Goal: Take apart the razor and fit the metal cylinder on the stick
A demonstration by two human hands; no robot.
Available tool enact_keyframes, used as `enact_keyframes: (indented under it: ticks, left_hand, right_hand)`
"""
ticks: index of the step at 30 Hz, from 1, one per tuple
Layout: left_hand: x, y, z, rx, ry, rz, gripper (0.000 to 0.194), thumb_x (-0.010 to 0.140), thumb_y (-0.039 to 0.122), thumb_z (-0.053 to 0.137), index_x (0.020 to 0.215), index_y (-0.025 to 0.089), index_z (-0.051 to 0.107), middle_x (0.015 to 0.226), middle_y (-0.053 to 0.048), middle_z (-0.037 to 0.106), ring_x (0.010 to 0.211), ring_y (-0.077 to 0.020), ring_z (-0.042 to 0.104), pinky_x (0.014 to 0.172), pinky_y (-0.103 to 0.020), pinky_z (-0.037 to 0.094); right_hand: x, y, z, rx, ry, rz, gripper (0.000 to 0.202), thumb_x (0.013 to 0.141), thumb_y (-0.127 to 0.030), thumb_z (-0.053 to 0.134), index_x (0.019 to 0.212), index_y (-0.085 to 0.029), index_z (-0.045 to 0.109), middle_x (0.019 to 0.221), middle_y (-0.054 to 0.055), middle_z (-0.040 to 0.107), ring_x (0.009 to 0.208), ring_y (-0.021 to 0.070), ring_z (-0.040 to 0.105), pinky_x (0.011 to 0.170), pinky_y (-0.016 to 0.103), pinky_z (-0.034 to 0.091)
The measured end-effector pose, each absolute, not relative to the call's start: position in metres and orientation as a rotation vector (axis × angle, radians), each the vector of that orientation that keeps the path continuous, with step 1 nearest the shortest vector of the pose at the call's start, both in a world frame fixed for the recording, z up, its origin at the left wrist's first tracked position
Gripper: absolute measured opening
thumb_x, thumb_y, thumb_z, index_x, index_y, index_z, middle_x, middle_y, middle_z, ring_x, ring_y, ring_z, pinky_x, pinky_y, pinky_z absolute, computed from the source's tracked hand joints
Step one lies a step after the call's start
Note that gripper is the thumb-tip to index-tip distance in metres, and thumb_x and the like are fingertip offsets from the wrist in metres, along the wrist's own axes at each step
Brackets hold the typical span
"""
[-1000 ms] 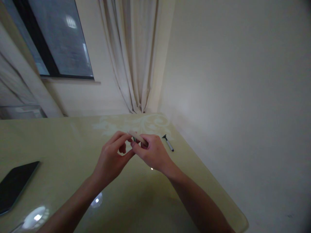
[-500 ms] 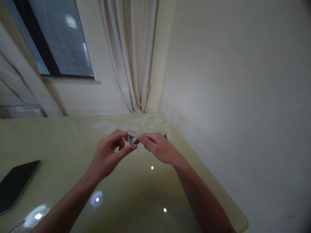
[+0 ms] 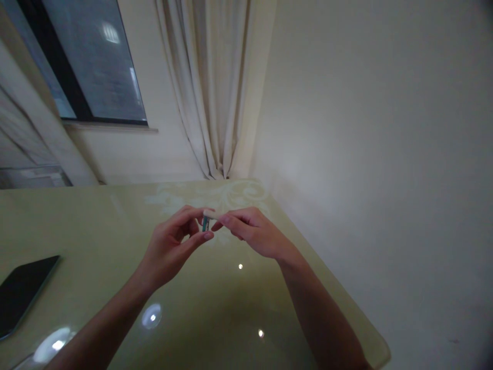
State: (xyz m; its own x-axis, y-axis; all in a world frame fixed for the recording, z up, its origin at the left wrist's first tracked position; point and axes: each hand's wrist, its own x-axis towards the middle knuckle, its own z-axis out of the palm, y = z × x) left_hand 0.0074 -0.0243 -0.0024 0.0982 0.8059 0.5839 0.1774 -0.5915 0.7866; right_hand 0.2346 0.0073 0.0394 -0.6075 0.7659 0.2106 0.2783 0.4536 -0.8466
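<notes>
Over the far part of the table, my left hand (image 3: pixel 171 244) pinches a small teal-and-dark piece (image 3: pixel 205 223) between thumb and fingers, holding it upright. Its exact kind is too small to make out. From the right, my right hand (image 3: pixel 252 231) grips a short pale, flat stick-like piece (image 3: pixel 210 214) between thumb and forefinger. The pale piece lies across the top of the teal one, and they appear to touch. My right fingers cover its other end.
The glossy yellow-green table (image 3: pixel 200 313) has a rounded right corner and reflects several lamps. A dark tablet-like slab (image 3: pixel 25 288) lies at the left. Behind the table hang pale curtains (image 3: pixel 208 92) beside a window (image 3: pixel 96 61); a plain wall (image 3: pixel 370 154) borders the right.
The teal piece has tilted slightly, and my left thumb has shifted a little left. My right hand has moved slightly; a small black thing beyond it no longer shows.
</notes>
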Motion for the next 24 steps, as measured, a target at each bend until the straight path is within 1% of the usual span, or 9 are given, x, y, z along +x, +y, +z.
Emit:
enact_keyframes:
  ticks: [2, 6, 11, 15, 19, 24]
  left_hand:
    - [0.007, -0.025, -0.001, 1.868, 0.984, 1.516, 0.036, 0.088, 0.031, 0.082, 0.124, 0.029, 0.077, 0.078, 0.004, 0.054, 0.067, -0.0097, 0.053, 0.062, -0.022, 0.046]
    - [0.003, -0.026, -0.001, 1.926, 1.039, 1.529, 0.04, 0.087, 0.031, 0.084, 0.125, 0.028, 0.077, 0.075, 0.004, 0.052, 0.069, -0.011, 0.054, 0.064, -0.023, 0.045]
    - [0.001, -0.026, -0.001, 1.949, 1.001, 1.544, 0.039, 0.087, 0.032, 0.084, 0.126, 0.029, 0.076, 0.082, 0.002, 0.055, 0.07, -0.0115, 0.054, 0.063, -0.025, 0.044]
    - [0.0, -0.027, 0.0, 1.988, 1.04, 1.579, 0.04, 0.087, 0.03, 0.084, 0.126, 0.03, 0.076, 0.081, 0.003, 0.054, 0.071, -0.0117, 0.053, 0.064, -0.026, 0.043]
    - [0.0, -0.028, 0.002, 2.013, 1.012, 1.586, 0.036, 0.089, 0.03, 0.082, 0.125, 0.03, 0.077, 0.084, 0.002, 0.055, 0.072, -0.0116, 0.054, 0.065, -0.025, 0.044]
    - [0.002, -0.029, 0.004, 2.026, 1.029, 1.588, 0.038, 0.088, 0.031, 0.083, 0.126, 0.03, 0.077, 0.084, 0.002, 0.056, 0.073, -0.0119, 0.055, 0.065, -0.025, 0.044]
  right_hand:
    - [0.234, 0.008, 0.038, -0.836, -2.148, 1.165, 0.054, 0.107, -0.059, 0.05, 0.108, -0.016, 0.083, 0.066, -0.002, 0.049, 0.063, 0.0113, 0.044, 0.06, 0.026, 0.032]
    - [0.236, 0.009, 0.037, -0.812, -2.145, 1.245, 0.052, 0.108, -0.057, 0.05, 0.111, -0.016, 0.083, 0.064, -0.003, 0.046, 0.061, 0.0111, 0.042, 0.059, 0.026, 0.034]
    - [0.241, 0.01, 0.041, -0.687, -2.238, 1.355, 0.05, 0.108, -0.055, 0.051, 0.112, -0.016, 0.082, 0.066, -0.003, 0.05, 0.064, 0.0114, 0.046, 0.061, 0.026, 0.036]
    - [0.246, 0.01, 0.044, -0.704, -2.238, 1.328, 0.051, 0.106, -0.056, 0.053, 0.108, -0.015, 0.082, 0.067, -0.003, 0.049, 0.066, 0.0122, 0.048, 0.063, 0.026, 0.039]
    - [0.246, 0.007, 0.046, -0.661, -2.229, 1.36, 0.051, 0.106, -0.057, 0.053, 0.11, -0.016, 0.082, 0.066, -0.003, 0.047, 0.064, 0.0116, 0.046, 0.06, 0.026, 0.037]
    - [0.245, 0.008, 0.046, -0.753, -2.175, 1.313, 0.053, 0.105, -0.058, 0.054, 0.105, -0.014, 0.083, 0.065, -0.003, 0.046, 0.064, 0.0118, 0.045, 0.06, 0.025, 0.037]
